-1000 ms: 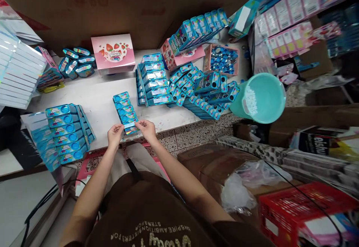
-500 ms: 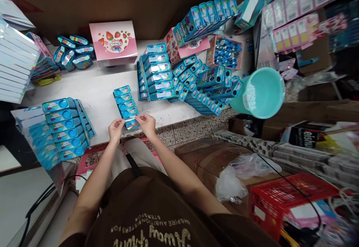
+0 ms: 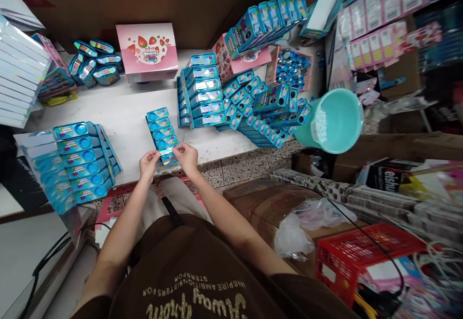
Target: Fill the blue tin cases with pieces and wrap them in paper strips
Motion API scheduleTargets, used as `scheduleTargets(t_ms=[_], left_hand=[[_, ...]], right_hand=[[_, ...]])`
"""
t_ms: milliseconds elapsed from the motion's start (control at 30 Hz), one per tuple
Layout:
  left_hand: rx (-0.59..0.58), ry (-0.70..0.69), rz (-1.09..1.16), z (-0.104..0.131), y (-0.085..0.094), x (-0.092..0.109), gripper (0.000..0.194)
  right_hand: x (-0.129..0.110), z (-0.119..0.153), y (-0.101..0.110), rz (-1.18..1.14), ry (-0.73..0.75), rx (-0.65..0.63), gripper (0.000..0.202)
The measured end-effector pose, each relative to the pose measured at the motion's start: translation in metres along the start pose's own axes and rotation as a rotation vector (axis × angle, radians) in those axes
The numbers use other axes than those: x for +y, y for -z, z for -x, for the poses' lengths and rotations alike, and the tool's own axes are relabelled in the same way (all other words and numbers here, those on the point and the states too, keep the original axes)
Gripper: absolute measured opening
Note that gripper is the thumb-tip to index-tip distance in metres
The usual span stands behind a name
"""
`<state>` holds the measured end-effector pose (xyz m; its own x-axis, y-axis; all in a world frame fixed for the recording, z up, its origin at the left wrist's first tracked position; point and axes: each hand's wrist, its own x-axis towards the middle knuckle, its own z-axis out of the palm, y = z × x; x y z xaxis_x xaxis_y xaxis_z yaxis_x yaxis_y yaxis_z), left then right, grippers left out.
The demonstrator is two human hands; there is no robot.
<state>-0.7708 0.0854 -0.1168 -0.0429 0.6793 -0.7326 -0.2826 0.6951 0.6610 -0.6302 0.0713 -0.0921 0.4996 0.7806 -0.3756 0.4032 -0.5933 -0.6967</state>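
Note:
A short row of blue boxes (image 3: 159, 125) with round recesses lies on the white table in front of me. Over its near end, a thin shiny strip (image 3: 166, 151) stretches between my two hands. My left hand (image 3: 148, 165) pinches the strip's left end, finger and thumb together. At the other end, the fingertips of my right hand (image 3: 187, 158) are closed on it, close to the box faces. Whether the strip is touching a box I cannot tell. The nearest box is partly covered by the strip and fingers.
Stacked blue boxes (image 3: 85, 156) stand at left, banded boxes (image 3: 203, 92) ahead. Small blue boxes (image 3: 244, 98) pile up at right, near a pink tray (image 3: 271, 68) of blue discs and a turquoise bucket (image 3: 345, 121). A pink strawberry box (image 3: 146, 51) sits behind.
Both hands keep hold of the strip and stay at the row's near end, with only a very slight shift. The whole view has moved a little.

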Motion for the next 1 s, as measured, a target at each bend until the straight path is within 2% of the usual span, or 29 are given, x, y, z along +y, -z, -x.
scheduleTargets(t_ms=[67, 167, 267, 400, 533, 600, 667, 733, 767, 800, 833, 867, 900, 933, 967, 1000], left_hand=[[0.004, 0.037, 0.042, -0.002, 0.0, -0.003, 0.031], [0.005, 0.08, 0.086, -0.003, -0.002, -0.008, 0.033], [0.007, 0.132, 0.114, -0.001, -0.005, -0.013, 0.036], [0.051, 0.188, 0.076, 0.002, -0.013, -0.02, 0.043], [0.152, 0.141, -0.026, 0.007, -0.018, -0.018, 0.041], [0.186, 0.067, -0.086, 0.025, -0.013, -0.01, 0.036], [0.172, -0.036, -0.145, 0.058, 0.001, 0.002, 0.028], [0.095, -0.196, -0.239, 0.102, 0.026, 0.017, 0.018], [0.004, -0.413, -0.421, 0.124, 0.043, 0.025, 0.013], [0.042, -0.645, -0.577, 0.143, 0.061, 0.034, 0.011], [0.167, -0.852, -0.693, 0.16, 0.081, 0.045, 0.012], [0.384, -1.002, -0.76, 0.171, 0.101, 0.056, 0.02], [0.584, -1.065, -0.808, 0.177, 0.119, 0.069, 0.033], [0.726, -1.067, -0.842, 0.179, 0.136, 0.081, 0.046], [0.789, -1.024, -0.862, 0.178, 0.15, 0.093, 0.056], [0.766, -0.944, -0.871, 0.173, 0.162, 0.104, 0.06]], right_hand=[[0.002, -0.001, 0.0, 0.065, 0.025, 0.06, 0.013], [0.007, -0.003, -0.001, 0.057, -0.025, 0.134, 0.025], [0.015, -0.006, -0.005, -0.043, -0.066, 0.079, 0.034], [0.025, -0.01, -0.011, -0.13, -0.084, 0.022, 0.035], [0.027, -0.009, -0.014, -0.13, -0.098, 0.002, 0.031], [0.016, -0.003, -0.012, -0.072, -0.008, 0.083, 0.027], [-0.006, 0.01, -0.01, -0.023, 0.163, 0.2, 0.023], [-0.037, 0.03, -0.011, -0.034, 0.361, 0.227, 0.021], [-0.056, 0.042, -0.013, -0.067, 0.45, 0.174, 0.022], [-0.076, 0.056, -0.018, -0.111, 0.53, 0.091, 0.023], [-0.096, 0.071, -0.024, -0.151, 0.599, -0.012, 0.025], [-0.115, 0.087, -0.031, -0.177, 0.662, -0.119, 0.03], [-0.133, 0.102, -0.04, -0.193, 0.704, -0.211, 0.038], [-0.148, 0.117, -0.05, -0.198, 0.728, -0.298, 0.047], [-0.161, 0.13, -0.061, -0.191, 0.743, -0.369, 0.052], [-0.171, 0.141, -0.072, -0.177, 0.748, -0.427, 0.052]])
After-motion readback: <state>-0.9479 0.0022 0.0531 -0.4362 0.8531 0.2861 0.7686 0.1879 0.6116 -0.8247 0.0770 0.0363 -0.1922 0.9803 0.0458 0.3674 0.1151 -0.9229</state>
